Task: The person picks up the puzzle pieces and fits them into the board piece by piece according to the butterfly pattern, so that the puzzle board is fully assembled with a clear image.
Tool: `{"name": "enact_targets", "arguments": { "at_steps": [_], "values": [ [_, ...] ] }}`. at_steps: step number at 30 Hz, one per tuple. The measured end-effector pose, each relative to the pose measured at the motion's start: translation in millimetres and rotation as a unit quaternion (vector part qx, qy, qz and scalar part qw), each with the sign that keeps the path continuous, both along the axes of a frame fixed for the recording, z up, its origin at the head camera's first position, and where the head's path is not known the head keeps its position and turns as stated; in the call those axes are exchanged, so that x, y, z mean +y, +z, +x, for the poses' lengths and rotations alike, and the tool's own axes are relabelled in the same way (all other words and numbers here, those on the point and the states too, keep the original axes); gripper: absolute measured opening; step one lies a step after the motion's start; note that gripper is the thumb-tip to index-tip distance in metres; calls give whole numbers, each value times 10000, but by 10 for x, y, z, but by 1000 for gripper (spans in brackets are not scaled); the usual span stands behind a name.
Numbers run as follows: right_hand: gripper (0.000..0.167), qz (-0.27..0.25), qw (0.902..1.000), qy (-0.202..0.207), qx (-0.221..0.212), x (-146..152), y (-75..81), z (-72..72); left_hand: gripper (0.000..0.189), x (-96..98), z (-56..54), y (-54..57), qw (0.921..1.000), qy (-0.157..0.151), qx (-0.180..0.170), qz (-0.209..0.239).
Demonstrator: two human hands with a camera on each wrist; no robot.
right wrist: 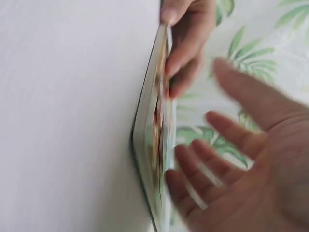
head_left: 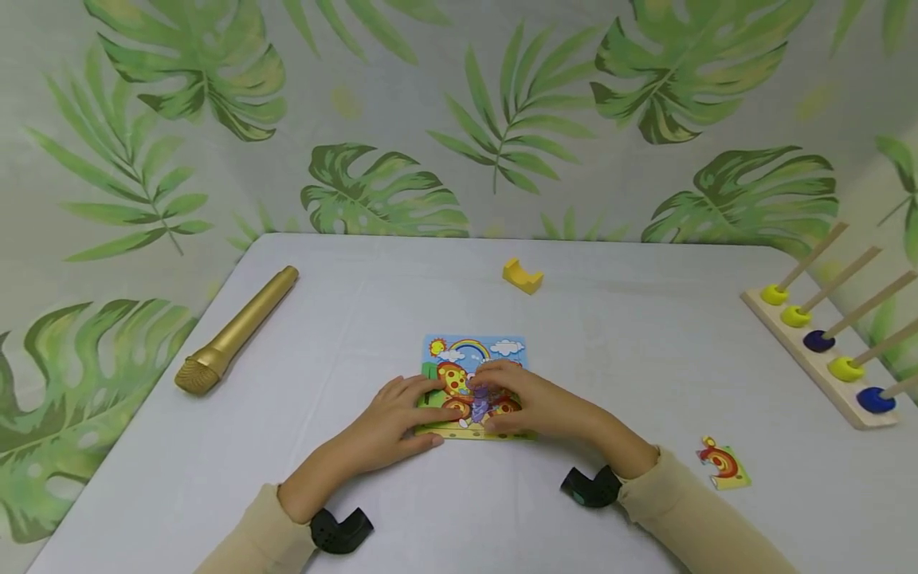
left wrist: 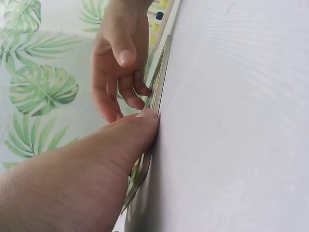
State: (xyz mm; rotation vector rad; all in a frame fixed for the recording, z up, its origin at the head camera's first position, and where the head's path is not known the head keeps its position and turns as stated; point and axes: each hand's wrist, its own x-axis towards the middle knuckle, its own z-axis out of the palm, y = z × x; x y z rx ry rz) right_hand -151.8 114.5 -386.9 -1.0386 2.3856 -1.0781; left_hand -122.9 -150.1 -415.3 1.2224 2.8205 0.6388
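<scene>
A colourful picture puzzle with a sun, a rainbow and a butterfly-like figure lies flat on the white table. My left hand rests on its left side, fingers stretched over the picture and thumb at the near edge. Over the right side spreads my right hand, partly covering the picture. The right wrist view shows that hand's fingers spread and slightly blurred, with no piece visible in them. Seen edge-on, the puzzle board is thin. A loose puzzle piece lies to the right of my right forearm.
A gold microphone lies at the left. At the back sits a small yellow curved block. A wooden peg stand with yellow and blue beads is at the right edge. Leaf-patterned cloth hangs behind the table.
</scene>
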Motion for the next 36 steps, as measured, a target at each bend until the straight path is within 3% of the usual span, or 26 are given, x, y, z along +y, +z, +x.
{"name": "enact_targets", "arguments": {
  "at_steps": [2,6,12,15,18,23,28,32,36],
  "values": [
    [53,-112,9999,-117,26,80,97,37,36,3,0,4,10000,27,-35,-22],
    [56,-323,9969,-457,561,341,294,156,36,7,5,17,10000,48,-52,-6],
    [66,-464,9803,-1116,1564,871,521,403,37,12,12,30,9999,77,-105,15],
    [71,-486,9720,-1600,1648,1116,599,558,38,15,17,28,9999,69,-131,47],
    [75,-443,9650,-2176,1394,1337,631,715,38,17,17,17,9999,62,-135,82],
    [76,-108,9504,-2929,1037,1646,534,926,38,17,22,14,9997,120,-196,46],
    [75,127,9405,-3285,863,1868,325,1043,39,17,26,11,9997,115,-192,66],
    [74,189,9411,-3304,696,1997,165,1091,39,18,31,11,9997,99,-179,104],
    [72,160,9483,-3090,701,2094,14,1104,40,17,37,19,9995,130,-274,70]
  ]
}}
